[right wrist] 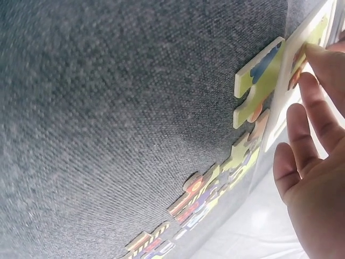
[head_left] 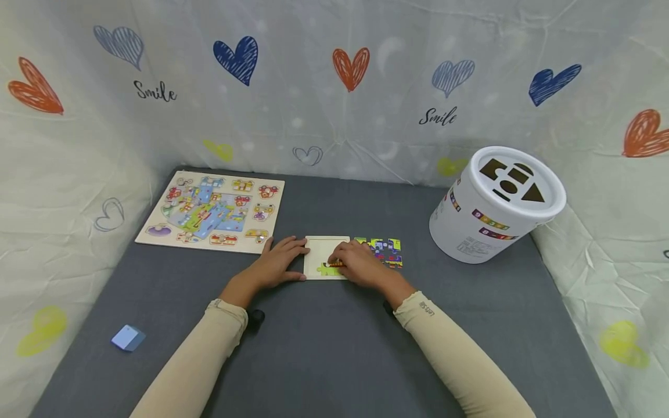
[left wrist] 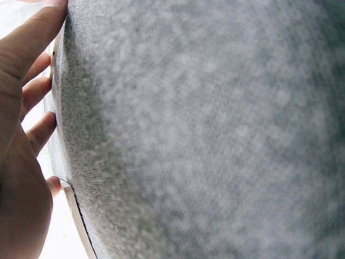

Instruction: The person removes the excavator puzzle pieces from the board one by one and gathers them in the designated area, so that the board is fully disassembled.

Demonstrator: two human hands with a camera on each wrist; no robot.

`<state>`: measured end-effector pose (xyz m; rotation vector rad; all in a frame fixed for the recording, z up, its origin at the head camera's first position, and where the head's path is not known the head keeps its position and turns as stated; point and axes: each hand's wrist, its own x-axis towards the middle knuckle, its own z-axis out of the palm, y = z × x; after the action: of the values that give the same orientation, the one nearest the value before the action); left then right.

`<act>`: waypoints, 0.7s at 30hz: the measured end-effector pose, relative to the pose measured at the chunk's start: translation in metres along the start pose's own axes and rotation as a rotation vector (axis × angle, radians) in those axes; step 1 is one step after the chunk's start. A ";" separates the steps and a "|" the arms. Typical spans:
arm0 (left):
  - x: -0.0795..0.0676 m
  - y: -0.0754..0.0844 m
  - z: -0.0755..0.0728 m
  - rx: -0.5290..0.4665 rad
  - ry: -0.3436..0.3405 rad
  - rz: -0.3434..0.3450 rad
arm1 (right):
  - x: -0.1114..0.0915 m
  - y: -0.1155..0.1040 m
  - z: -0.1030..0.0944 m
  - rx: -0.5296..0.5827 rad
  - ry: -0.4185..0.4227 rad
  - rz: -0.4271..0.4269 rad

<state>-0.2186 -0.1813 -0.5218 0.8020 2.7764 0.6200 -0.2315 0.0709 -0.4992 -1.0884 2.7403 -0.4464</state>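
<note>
A shallow cream puzzle tray [head_left: 316,247] lies in the middle of the table. My left hand [head_left: 279,264] rests at its left side, fingers spread and touching the edge; in the left wrist view this hand [left wrist: 21,118] shows fairly straight fingers. Over the tray's lower right is my right hand [head_left: 363,265], pinching a jigsaw piece [head_left: 337,263] with thumb and forefinger, partly hidden by them. A lime-green jigsaw piece [head_left: 325,270] lies in the tray beside it. More colourful jigsaw pieces [head_left: 393,245] lie right of the tray, partly behind the right hand [right wrist: 318,140].
A wooden picture board [head_left: 245,242] with vehicle shapes lies at the back left. A large white tub [head_left: 455,232] with shaped holes in its lid stands at the right. A blue block [head_left: 128,338] sits near the left edge. A heart-printed cloth [head_left: 292,116] hangs behind.
</note>
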 end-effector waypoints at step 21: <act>0.002 -0.002 0.002 0.011 0.000 -0.008 | -0.001 0.001 0.003 0.026 0.036 0.034</act>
<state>-0.2204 -0.1811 -0.5247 0.7922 2.7848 0.6034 -0.2307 0.0722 -0.5022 -1.0365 2.7710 -0.5003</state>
